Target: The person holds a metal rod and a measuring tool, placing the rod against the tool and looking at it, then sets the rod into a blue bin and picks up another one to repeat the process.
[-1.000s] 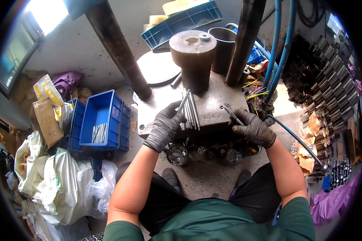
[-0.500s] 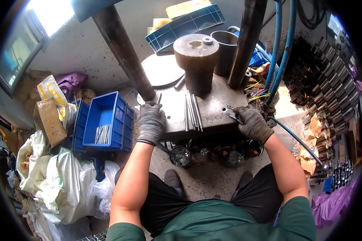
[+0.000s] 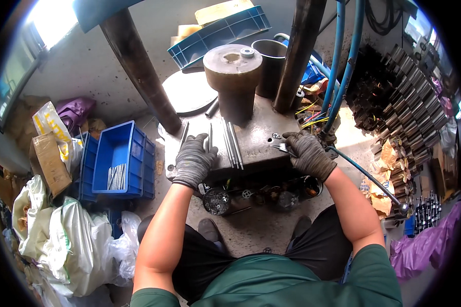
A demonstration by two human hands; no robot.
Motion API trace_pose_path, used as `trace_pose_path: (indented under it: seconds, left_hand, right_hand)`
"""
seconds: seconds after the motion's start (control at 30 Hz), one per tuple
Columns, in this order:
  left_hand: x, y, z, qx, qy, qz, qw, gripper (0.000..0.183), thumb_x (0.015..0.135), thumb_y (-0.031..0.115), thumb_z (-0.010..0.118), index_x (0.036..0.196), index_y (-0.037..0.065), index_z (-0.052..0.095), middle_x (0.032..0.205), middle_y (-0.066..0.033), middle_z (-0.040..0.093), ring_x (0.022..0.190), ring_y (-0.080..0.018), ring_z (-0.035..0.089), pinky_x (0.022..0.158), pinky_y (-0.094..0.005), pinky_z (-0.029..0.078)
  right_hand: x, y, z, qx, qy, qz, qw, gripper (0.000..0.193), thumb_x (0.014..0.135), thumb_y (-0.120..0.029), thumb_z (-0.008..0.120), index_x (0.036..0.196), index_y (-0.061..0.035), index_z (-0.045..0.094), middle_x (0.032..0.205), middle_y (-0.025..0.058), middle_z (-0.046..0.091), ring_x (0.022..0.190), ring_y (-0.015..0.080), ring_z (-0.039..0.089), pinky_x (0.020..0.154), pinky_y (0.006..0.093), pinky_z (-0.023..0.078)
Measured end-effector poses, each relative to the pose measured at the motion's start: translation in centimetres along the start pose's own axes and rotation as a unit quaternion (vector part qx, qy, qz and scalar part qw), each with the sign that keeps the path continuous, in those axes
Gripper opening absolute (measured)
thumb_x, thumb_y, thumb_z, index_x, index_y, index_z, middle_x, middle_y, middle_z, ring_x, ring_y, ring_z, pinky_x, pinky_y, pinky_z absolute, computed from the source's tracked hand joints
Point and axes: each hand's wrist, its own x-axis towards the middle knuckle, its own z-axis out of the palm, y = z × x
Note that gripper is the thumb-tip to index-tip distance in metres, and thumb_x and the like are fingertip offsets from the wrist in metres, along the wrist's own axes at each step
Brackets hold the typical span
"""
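Both my hands wear grey, soiled work gloves over a metal machine table [image 3: 261, 128]. My left hand [image 3: 195, 161] is closed at the table's left side, with a thin metal rod [image 3: 210, 135] upright between its fingers. Another rod [image 3: 184, 134] lies just left of those fingers. Several similar rods [image 3: 232, 146] lie side by side to the right of this hand. My right hand [image 3: 310, 154] is closed around a small grey metal piece [image 3: 281, 147], its kind unclear, at the table's right front. A small metal part [image 3: 276, 136] lies just beyond it.
A thick metal cylinder [image 3: 232, 77] with a ring [image 3: 247, 52] on top rises between two steel columns [image 3: 143, 77]. A blue crate [image 3: 123, 158] with rods stands at left. Blue hoses [image 3: 351, 56] hang at right, before stacked metal tubes [image 3: 410, 97]. Cans [image 3: 216, 201] sit below.
My left hand has moved right, toward the rods. One rod now lies left of it, and the leftmost rod of the group has shifted into its fingers. The right hand keeps its piece.
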Motion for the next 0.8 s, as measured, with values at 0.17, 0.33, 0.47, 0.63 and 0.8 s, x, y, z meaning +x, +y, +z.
trace_pose_path:
  seconds: [0.17, 0.33, 0.47, 0.63, 0.8]
  left_hand:
    - [0.4, -1.0, 0.2, 0.08, -0.002, 0.013, 0.997, 0.059, 0.087, 0.021, 0.073, 0.143, 0.01, 0.058, 0.107, -0.0209, 0.071, 0.102, -0.0397, 0.07, 0.094, -0.0466, 0.056]
    - [1.2, -2.2, 0.2, -0.12, -0.008, -0.089, 0.989, 0.057, 0.088, 0.009, 0.071, 0.143, 0.009, 0.058, 0.089, -0.0117, 0.07, 0.076, -0.0247, 0.068, 0.079, -0.0367, 0.057]
    - [1.5, -3.4, -0.6, -0.534, 0.02, -0.138, 0.834, 0.049, 0.093, 0.008, 0.066, 0.142, 0.002, 0.057, 0.09, -0.0071, 0.066, 0.067, -0.0154, 0.062, 0.062, -0.0303, 0.054]
    - [0.9, -1.1, -1.0, -0.73, -0.055, -0.168, 0.66, 0.058, 0.095, 0.003, 0.056, 0.15, -0.004, 0.039, 0.103, -0.019, 0.066, 0.08, -0.0235, 0.068, 0.065, -0.0311, 0.057]
    - [0.2, 0.8, -0.8, -0.748, -0.063, -0.15, 0.644, 0.049, 0.096, 0.002, 0.055, 0.144, -0.002, 0.045, 0.104, -0.0179, 0.066, 0.086, -0.0263, 0.067, 0.074, -0.0351, 0.058]
  right_hand:
    - [1.2, -2.5, 0.6, -0.045, -0.05, -0.023, 0.997, 0.038, 0.083, -0.021, 0.068, 0.115, -0.0021, 0.067, 0.137, 0.0158, 0.064, 0.112, 0.0397, 0.061, 0.099, 0.049, 0.051]
    - [1.4, -2.7, 1.4, -0.033, -0.023, -0.016, 0.999, 0.027, 0.084, -0.019, 0.067, 0.105, -0.0029, 0.066, 0.119, 0.0166, 0.07, 0.106, 0.0387, 0.062, 0.093, 0.0502, 0.051]
    - [0.7, -2.2, 2.4, -0.01, 0.014, -0.062, 0.998, 0.026, 0.081, -0.02, 0.068, 0.102, -0.0047, 0.067, 0.102, 0.0136, 0.07, 0.1, 0.0382, 0.063, 0.089, 0.0498, 0.051]
    - [0.3, -1.2, 3.0, 0.047, 0.072, -0.095, 0.992, 0.019, 0.076, -0.012, 0.073, 0.092, -0.0067, 0.063, 0.09, 0.0127, 0.065, 0.093, 0.0366, 0.063, 0.082, 0.0478, 0.051]
    - [1.4, -1.0, 2.0, 0.225, 0.045, 0.053, 0.972, 0.02, 0.083, -0.009, 0.077, 0.092, -0.0035, 0.06, 0.084, 0.016, 0.063, 0.076, 0.0349, 0.063, 0.072, 0.0407, 0.054]
